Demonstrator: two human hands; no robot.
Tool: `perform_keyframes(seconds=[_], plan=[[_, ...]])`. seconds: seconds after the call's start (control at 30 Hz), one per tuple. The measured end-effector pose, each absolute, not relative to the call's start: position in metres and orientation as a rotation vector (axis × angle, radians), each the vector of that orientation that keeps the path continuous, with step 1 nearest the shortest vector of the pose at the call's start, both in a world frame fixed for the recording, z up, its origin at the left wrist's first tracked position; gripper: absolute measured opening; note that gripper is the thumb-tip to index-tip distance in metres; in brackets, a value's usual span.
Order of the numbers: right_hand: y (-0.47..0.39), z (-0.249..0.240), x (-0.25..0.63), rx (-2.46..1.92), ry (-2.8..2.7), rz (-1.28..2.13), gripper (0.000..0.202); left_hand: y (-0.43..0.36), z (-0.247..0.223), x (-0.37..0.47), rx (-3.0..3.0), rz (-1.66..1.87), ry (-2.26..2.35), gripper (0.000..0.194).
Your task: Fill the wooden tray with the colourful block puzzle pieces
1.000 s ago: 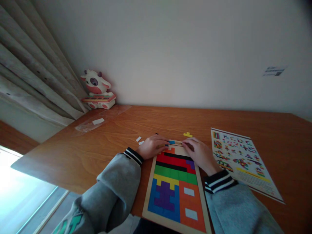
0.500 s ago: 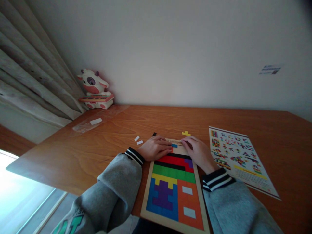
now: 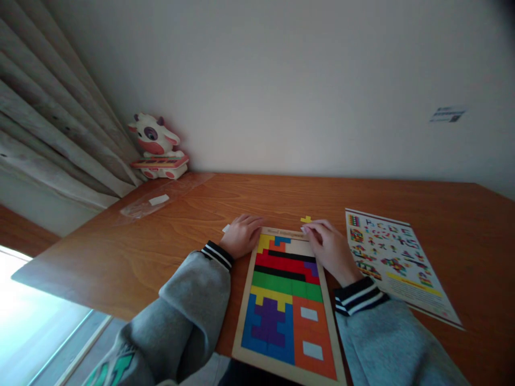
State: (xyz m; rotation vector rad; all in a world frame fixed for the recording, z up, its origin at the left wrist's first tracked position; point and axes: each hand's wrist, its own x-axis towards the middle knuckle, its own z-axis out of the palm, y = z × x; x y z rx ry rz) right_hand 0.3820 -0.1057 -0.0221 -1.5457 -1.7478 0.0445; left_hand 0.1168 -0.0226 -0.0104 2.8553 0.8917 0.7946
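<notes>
A wooden tray puzzle (image 3: 237, 346) lies below my hands, filled mostly with coloured block pieces. Near its far end, a blue piece (image 3: 282, 240) sits among yellow and orange ones, beside a bare pale patch (image 3: 298, 247). My left hand (image 3: 240, 237) rests at the far left corner, fingers stretched out over the table; what lies under them is hidden. At the far right corner, my right hand (image 3: 328, 249) has thumb and forefinger pressed together over the frame. Anything between them cannot be made out. Just past those fingertips lies a loose yellow piece (image 3: 306, 219).
A printed pattern sheet (image 3: 396, 257) lies to the right. Clear plastic wrap (image 3: 140, 206) with a white label lies at the left, near a cow-shaped toy keyboard (image 3: 159, 147) against the wall. A white piece (image 3: 226, 228) shows behind my left hand.
My left hand has moved left off the tray to its far corner, uncovering the yellow, orange and blue pieces. It now covers where a black piece showed. My right hand has barely moved.
</notes>
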Motion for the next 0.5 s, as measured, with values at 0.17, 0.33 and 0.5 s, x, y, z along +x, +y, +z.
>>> perform_keyframes(seconds=[0.17,0.33,0.5], plan=[[-0.105,-0.023,0.382,-1.544,-1.652,0.085,0.034,-0.006,-0.015,0.098,2.854,0.648,0.825,0.033],[-0.105,-0.025,0.382,-1.563,-1.651,0.113,0.034,-0.003,-0.017,0.094,2.812,0.667,0.872,0.029],[-0.106,-0.023,0.38,-1.592,-1.626,0.194,0.032,-0.002,-0.02,0.093,2.756,0.72,0.915,0.029]])
